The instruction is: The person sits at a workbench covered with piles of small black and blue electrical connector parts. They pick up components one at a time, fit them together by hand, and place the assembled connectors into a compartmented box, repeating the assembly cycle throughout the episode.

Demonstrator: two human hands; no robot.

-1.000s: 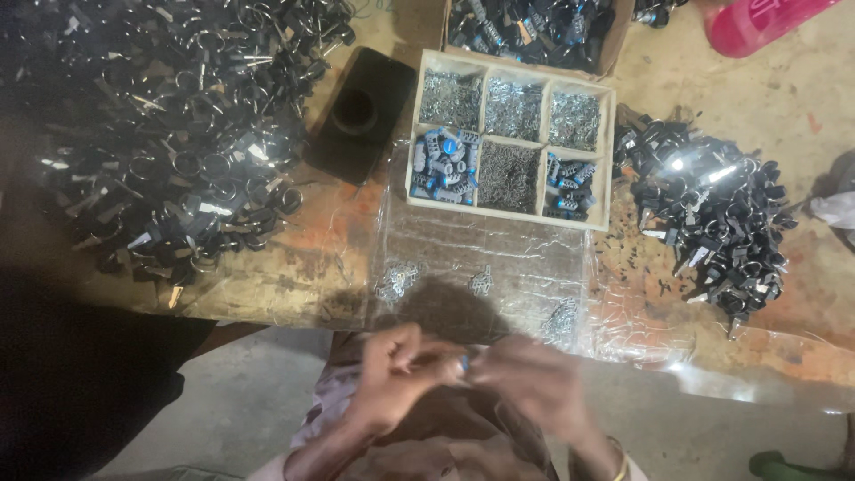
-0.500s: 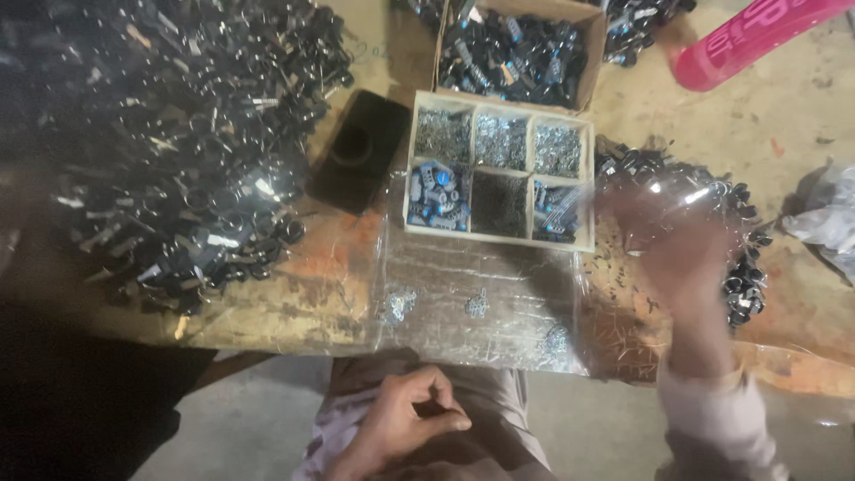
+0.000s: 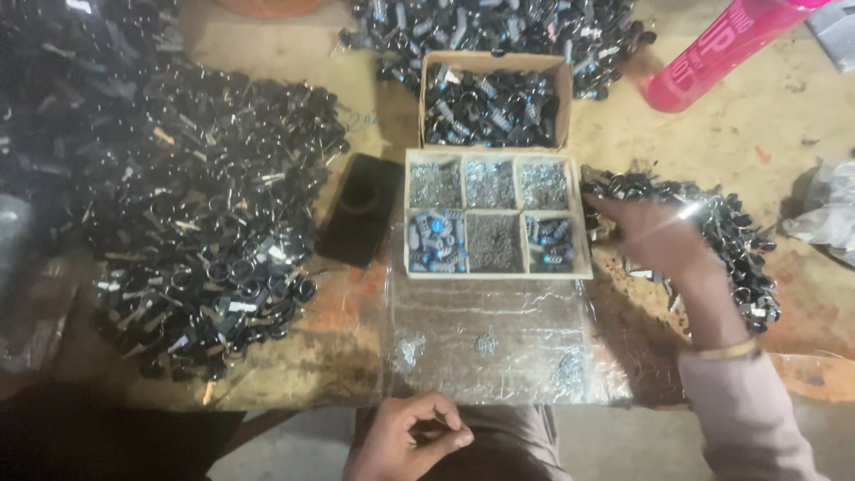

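Black metal parts are lying in a pile at three o'clock from the compartment tray. Right hand is resting spread on them; better picking one piece only. Left hand is curling loosely at six o'clock, contents unclear.

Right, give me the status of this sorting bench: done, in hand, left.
Done: the six-compartment tray holds small parts in every compartment, and the cardboard box behind it is full of black pieces. In hand: right hand reaches into the right-hand pile; left hand is curled at the table edge. Left: the large black heap looks unsorted.
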